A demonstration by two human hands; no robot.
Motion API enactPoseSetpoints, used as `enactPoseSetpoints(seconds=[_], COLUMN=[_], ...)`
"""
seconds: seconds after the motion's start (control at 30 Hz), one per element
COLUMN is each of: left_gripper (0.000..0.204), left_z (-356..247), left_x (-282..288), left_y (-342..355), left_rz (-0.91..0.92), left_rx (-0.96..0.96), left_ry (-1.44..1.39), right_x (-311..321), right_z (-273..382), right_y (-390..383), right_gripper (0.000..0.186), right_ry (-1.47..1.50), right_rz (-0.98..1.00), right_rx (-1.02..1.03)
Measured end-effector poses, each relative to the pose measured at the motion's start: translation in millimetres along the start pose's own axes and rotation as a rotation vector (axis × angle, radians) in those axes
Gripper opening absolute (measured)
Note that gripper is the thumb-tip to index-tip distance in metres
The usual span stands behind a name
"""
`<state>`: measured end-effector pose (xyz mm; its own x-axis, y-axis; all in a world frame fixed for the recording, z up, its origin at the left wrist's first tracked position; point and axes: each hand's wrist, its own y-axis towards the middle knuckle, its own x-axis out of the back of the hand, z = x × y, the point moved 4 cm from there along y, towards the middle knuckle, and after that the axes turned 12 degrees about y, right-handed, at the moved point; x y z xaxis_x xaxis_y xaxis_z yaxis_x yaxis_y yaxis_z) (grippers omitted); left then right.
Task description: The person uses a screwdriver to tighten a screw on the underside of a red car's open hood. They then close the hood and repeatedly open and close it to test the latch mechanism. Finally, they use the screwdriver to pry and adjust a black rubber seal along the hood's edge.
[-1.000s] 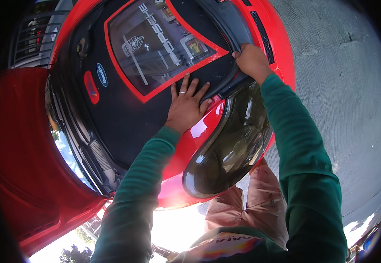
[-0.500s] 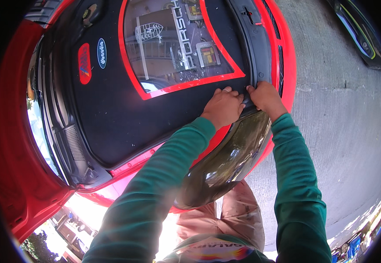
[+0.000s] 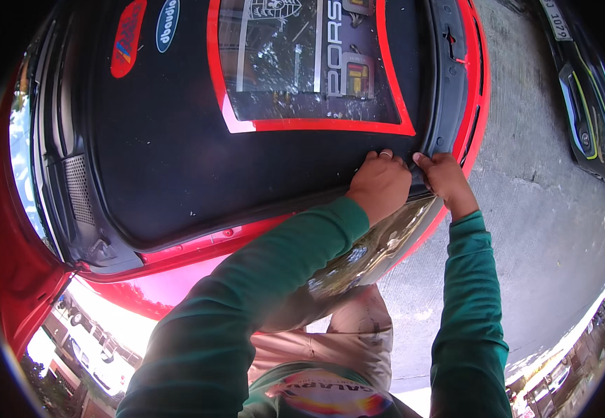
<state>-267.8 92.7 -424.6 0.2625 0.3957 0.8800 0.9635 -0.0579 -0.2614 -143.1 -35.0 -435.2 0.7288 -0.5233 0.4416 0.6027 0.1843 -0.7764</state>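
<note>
A black rubber seal point(image 3: 432, 83) runs round the rim of a red car's open front compartment. At its near front corner my right hand point(image 3: 450, 182) pinches the seal between thumb and bent fingers. Beside it my left hand point(image 3: 382, 187) is closed, knuckles up and fingers curled down at the same corner; its fingertips are hidden, with a ring showing on one finger. Under the left hand lies a flat black panel point(image 3: 177, 153). A red-bordered clear window point(image 3: 275, 76) is set in the panel, with wiring parts behind it.
The raised red hood point(image 3: 17, 299) stands at the left. A dark glossy headlight point(image 3: 362, 258) lies just below my hands, against my legs. Grey concrete ground point(image 3: 539, 223) stretches along the right, where another dark car point(image 3: 581, 111) is parked.
My view has shifted, so the panel and window sit differently in the picture. Both hands stay at the seal's corner; the right thumb still presses on it.
</note>
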Motion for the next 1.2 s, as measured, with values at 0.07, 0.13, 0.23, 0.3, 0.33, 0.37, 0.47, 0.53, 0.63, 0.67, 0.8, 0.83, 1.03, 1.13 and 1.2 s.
enactPoseSetpoints(seconds=[0.07, 0.13, 0.23, 0.3, 0.33, 0.37, 0.47, 0.53, 0.63, 0.67, 0.8, 0.83, 1.03, 1.13, 1.2], left_gripper=[0.035, 0.035, 0.035, 0.034, 0.034, 0.03, 0.025, 0.024, 0.023, 0.023, 0.025, 0.026, 0.023, 0.016, 0.017], left_z=[-7, -10, 9, 13, 13, 10, 10, -6, -24, -24, -8, -11, -4, -33, -27], left_x=[-1, -3, -9, 1, 5, 12, 18, 20, 30, 33, 23, 24, 26, 28, 28], left_y=[1, 1, 4, -2, 2, 9, 22, 25, 34, 36, 58, 58, 58, 68, 69], left_rz=[0.002, 0.006, -0.002, -0.006, -0.008, 0.072, 0.21, 0.235, 0.327, 0.358, 0.523, 0.573, 0.752, 0.812, 0.828], left_rx=[0.016, 0.001, 0.036, 0.06, 0.056, 0.096, 0.15, 0.099, 0.04, 0.036, -0.203, -0.194, 0.0, 0.071, 0.097], left_ry=[0.08, 0.149, -0.302, -0.33, -0.345, -0.391, -0.302, -0.107, 0.105, 0.167, 0.176, 0.171, -0.012, 0.058, 0.036], right_x=[2, 4, -1, -4, -3, -2, -4, 4, 9, 9, 7, 11, 5, 15, 15], right_z=[7, -2, -15, -9, -4, -2, 0, -7, -14, -12, -34, -40, -57, -100, -129], right_y=[11, 12, 25, 2, -2, -1, -8, -7, -4, -10, -13, -14, -9, -23, -31], right_gripper=[0.053, 0.054, 0.054, 0.053, 0.053, 0.053, 0.054, 0.055, 0.049, 0.046, 0.044, 0.043, 0.037, 0.026, 0.021], right_ry=[-0.096, -0.182, -0.149, 0.059, -0.004, -0.062, -0.001, 0.122, 0.168, 0.193, 0.335, 0.372, 0.421, 1.31, 1.387], right_rz=[0.026, -0.003, -0.038, 0.077, 0.065, 0.051, 0.107, 0.139, 0.169, 0.128, 0.038, 0.073, -0.117, 0.02, -0.094], right_rx=[-0.001, 0.013, 0.013, -0.104, -0.073, -0.05, -0.058, -0.055, 0.087, 0.109, 0.177, 0.199, 0.507, 0.489, 0.472])
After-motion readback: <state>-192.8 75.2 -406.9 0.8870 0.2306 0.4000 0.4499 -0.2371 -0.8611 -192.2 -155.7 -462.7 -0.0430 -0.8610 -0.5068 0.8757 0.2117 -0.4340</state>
